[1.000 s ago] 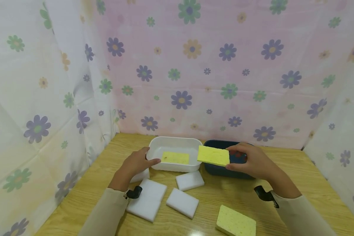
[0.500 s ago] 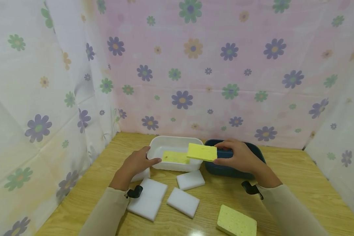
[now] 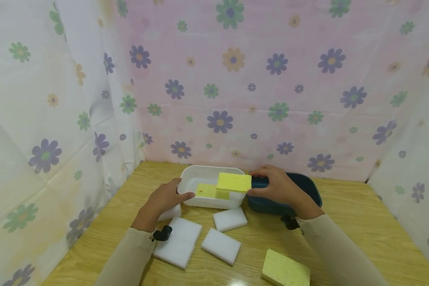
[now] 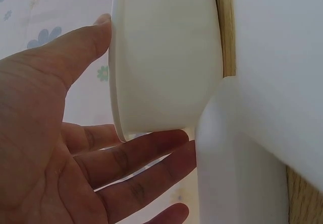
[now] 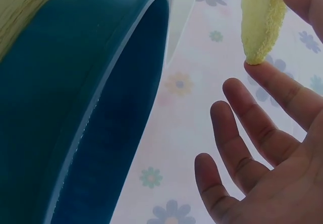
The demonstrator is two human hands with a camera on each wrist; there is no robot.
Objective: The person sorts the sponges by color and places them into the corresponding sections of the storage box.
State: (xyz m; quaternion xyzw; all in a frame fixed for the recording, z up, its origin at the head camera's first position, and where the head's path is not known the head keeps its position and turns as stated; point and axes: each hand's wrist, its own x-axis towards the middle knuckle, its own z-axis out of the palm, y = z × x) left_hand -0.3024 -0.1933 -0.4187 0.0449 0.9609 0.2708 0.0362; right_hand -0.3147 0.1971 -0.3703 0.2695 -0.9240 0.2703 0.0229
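Observation:
In the head view my right hand [image 3: 274, 186] pinches one end of a flat yellow sponge [image 3: 234, 182]. The sponge is held above the right part of a white plastic bin [image 3: 218, 203]. In the right wrist view, thumb and index finger grip that sponge [image 5: 260, 22] while the other fingers spread loosely. My left hand [image 3: 167, 196] holds the left end of the bin, thumb along the near rim and fingers round the end. Inside the bin lies another yellow sponge [image 3: 207, 191], partly hidden by the raised one. The left wrist view shows the bin's outer wall [image 4: 166, 57] between thumb and fingers.
A dark blue bin [image 3: 309, 188] stands right beside the white one, partly behind my right hand. In front lie several white foam sponges, among them a stack [image 3: 178, 242], a small block [image 3: 221, 245] and another [image 3: 230, 219]. A thick yellow sponge [image 3: 286, 268] sits near the front.
My right hand has carried the yellow sponge leftward, from in front of the blue bin to over the white bin. The left hand has stayed at the white bin's end.

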